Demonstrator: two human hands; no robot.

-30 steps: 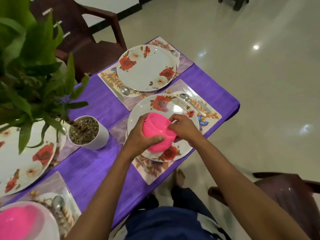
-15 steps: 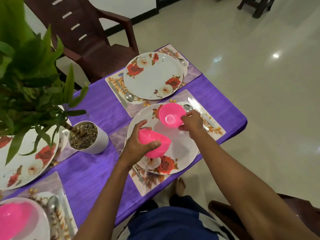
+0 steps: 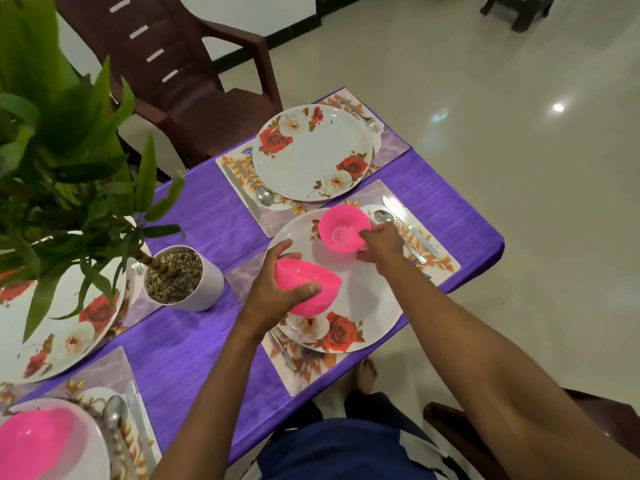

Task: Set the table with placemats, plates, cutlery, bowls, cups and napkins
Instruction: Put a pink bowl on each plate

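The left hand [image 3: 273, 296] curls its fingers and thumb around a pink bowl [image 3: 308, 285], gripping it tilted above the near plate [image 3: 367, 306]. The right hand [image 3: 381, 244] pinches the rim of a second pink bowl [image 3: 341, 228] at that plate's far edge; whether it touches the plate is unclear. The plate lies on a floral placemat [image 3: 311, 368], with a spoon [image 3: 384, 216] and knife [image 3: 412, 230] to its right. Beyond, another rose plate [image 3: 311, 157] sits empty. A purple tablecloth [image 3: 207, 223] covers the table. A white pot [image 3: 197, 282] holds pebbles and a green plant [image 3: 69, 133]. A third pink bowl [image 3: 31, 445] rests at lower left. A brown chair [image 3: 180, 71] stands on pale glossy floor [image 3: 485, 116].
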